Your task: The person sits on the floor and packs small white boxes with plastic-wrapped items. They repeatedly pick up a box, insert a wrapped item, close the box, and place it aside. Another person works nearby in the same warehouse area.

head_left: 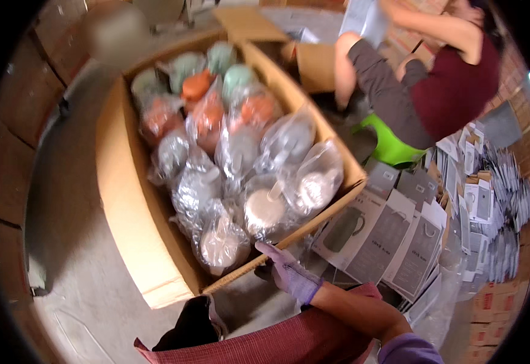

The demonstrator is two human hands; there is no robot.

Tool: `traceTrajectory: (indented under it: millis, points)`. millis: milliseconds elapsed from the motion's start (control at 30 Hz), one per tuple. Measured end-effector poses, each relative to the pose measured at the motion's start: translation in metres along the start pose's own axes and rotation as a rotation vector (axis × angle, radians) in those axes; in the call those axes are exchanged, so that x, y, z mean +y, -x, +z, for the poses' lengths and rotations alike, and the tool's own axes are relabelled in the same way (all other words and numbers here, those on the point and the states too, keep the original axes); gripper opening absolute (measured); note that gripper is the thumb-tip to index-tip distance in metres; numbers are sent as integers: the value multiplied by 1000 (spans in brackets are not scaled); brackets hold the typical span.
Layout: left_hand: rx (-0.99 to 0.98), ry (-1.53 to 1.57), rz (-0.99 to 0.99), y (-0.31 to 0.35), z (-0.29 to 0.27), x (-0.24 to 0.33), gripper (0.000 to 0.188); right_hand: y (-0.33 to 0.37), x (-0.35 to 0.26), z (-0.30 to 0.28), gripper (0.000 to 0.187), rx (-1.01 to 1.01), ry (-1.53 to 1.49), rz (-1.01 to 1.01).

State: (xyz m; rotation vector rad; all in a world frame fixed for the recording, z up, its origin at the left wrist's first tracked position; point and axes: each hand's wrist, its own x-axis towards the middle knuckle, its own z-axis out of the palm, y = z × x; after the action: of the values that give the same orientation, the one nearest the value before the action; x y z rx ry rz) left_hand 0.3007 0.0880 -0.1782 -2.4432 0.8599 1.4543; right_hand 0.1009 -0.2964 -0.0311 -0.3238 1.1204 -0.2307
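right hand (289,273) gloved, fingers curled on cardboard box (131,230) rim | left hand unseen | bagged kettles (222,242) inside

Soft, even daylight fills the room, with faint shadows on the concrete floor (77,182) left of the big cardboard box (134,224). Glare glints off the plastic bags (241,176) inside. The picture is smeared by motion blur, and edges bend into a black fisheye rim.

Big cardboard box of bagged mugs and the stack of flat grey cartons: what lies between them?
Head view: only the purple-gloved right hand, on the box rim.
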Motion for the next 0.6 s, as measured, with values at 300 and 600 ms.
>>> traceTrajectory:
  millis: [300,600]
  points:
    - [769,21,667,46,-224,44,19,29,10,-19,51,-91,563,-466]
    - [452,-531,867,131,-218,281,65,45,51,-56,47,67,1133,-872]
